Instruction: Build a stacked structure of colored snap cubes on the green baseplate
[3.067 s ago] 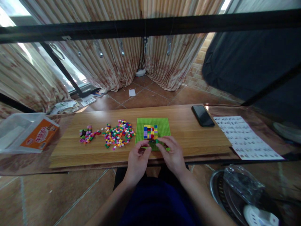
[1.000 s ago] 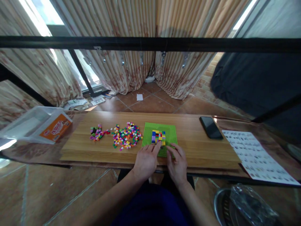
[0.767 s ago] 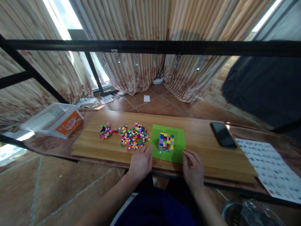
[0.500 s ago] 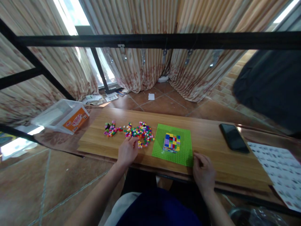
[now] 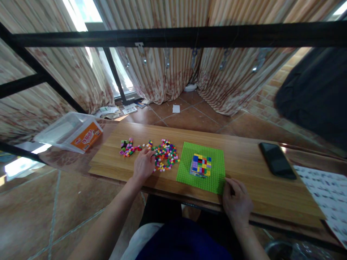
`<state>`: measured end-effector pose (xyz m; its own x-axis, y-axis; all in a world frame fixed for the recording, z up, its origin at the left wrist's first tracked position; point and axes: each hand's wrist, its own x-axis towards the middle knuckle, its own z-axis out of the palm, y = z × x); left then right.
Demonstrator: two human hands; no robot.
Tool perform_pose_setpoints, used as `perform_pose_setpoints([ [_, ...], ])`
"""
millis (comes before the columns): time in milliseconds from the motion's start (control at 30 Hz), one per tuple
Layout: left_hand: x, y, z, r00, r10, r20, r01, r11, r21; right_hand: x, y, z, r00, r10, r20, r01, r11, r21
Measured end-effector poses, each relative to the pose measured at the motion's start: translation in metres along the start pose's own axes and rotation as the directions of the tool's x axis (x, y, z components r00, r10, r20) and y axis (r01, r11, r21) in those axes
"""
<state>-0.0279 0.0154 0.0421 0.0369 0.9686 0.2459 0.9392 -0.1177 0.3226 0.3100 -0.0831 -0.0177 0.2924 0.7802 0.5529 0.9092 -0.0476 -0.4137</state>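
Note:
My left hand (image 5: 145,164) is over the left side of a pile of small colourful toy bricks (image 5: 166,155), fingers stretched out and a little apart; the bricks beneath them are hidden. Right of the pile lies a green studded baseplate (image 5: 183,173). On it stands a squarish block built of multicoloured bricks (image 5: 201,166), with a gap in its top layer near the back. My right hand (image 5: 237,198) rests at the baseplate's near right corner, its curled thumb and forefinger closed on the edge.
Pink, green and black pieces (image 5: 127,148) form a smaller pile at the left. A clear plastic box (image 5: 73,131) with an orange label stands beyond the wooden board (image 5: 114,169). To the right are a black phone (image 5: 276,160) and a printed sheet (image 5: 325,198). A black bar (image 5: 173,38) crosses beyond.
My left hand has shifted left and slightly away from me over the pile, uncovering bricks at its near side. My right hand stays at the baseplate's edge. The view has shifted slightly.

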Motion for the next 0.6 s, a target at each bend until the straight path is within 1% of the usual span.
perform_pose_setpoints([
  [100,-0.006,-0.006,-0.001,0.999,-0.023,-0.023,0.022,1.000,-0.018,0.000,0.000,0.000,1.000,-0.024,0.001,0.024,1.000,-0.012],
  [167,-0.006,-0.006,-0.003,0.998,-0.048,-0.031,0.048,0.999,-0.021,0.000,0.000,0.000,0.999,-0.041,0.006,0.041,0.999,-0.017],
  [233,0.001,-0.005,-0.004,0.997,-0.061,-0.042,0.060,0.998,-0.012,0.000,0.000,0.000,0.999,-0.040,0.004,0.040,0.999,-0.033],
  [300,0.014,-0.004,-0.004,0.997,-0.059,-0.044,0.060,0.998,0.017,0.000,0.000,0.000,0.999,-0.036,0.000,0.036,0.998,-0.042],
  [367,0.028,-0.004,-0.004,0.999,-0.047,-0.011,0.048,0.996,0.072,0.000,0.000,0.000,0.999,-0.041,-0.003,0.041,0.998,-0.039],
  [467,0.047,-0.006,-0.003,0.997,-0.012,0.081,0.000,0.989,0.147,0.000,-0.001,0.000,0.999,-0.047,-0.001,0.047,0.998,-0.033],
  [533,0.054,-0.008,-0.002,0.991,-0.006,0.131,-0.015,0.987,0.158,0.000,-0.002,0.000,0.999,-0.043,-0.001,0.043,0.998,-0.037],
  [600,0.058,-0.009,-0.002,0.987,-0.017,0.157,-0.007,0.988,0.152,0.000,-0.002,0.000,0.999,-0.040,-0.002,0.040,0.998,-0.042],
])
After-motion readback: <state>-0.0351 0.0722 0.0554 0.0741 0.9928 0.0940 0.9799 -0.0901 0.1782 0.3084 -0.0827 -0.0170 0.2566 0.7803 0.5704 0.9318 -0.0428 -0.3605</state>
